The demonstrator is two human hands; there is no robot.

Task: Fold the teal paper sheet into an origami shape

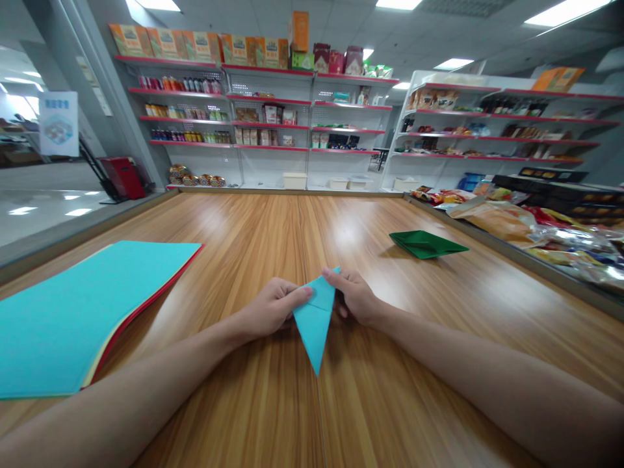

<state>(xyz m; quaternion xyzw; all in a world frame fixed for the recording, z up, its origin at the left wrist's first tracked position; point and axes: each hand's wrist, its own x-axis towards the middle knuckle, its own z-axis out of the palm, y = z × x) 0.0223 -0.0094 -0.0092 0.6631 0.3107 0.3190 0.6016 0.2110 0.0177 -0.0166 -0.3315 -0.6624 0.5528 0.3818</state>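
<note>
A light blue folded paper [316, 322] is held up between both hands over the middle of the wooden table, one long point aimed down toward me. My left hand [279, 304] pinches its upper left edge, thumb on top and the other fingers behind. At the upper right corner, my right hand [355, 296] grips it with thumb in front and fingers curled at the back. A crease runs across the paper below the thumbs. Beyond my right hand a folded dark green paper piece [429, 244] rests on the table.
On the left lies a stack of coloured paper sheets [97, 312], blue on top with yellow and red edges below. Packaged snacks [531, 224] are piled past the table's right edge. Store shelves [273, 101] with goods stand behind the wooden table [253, 227].
</note>
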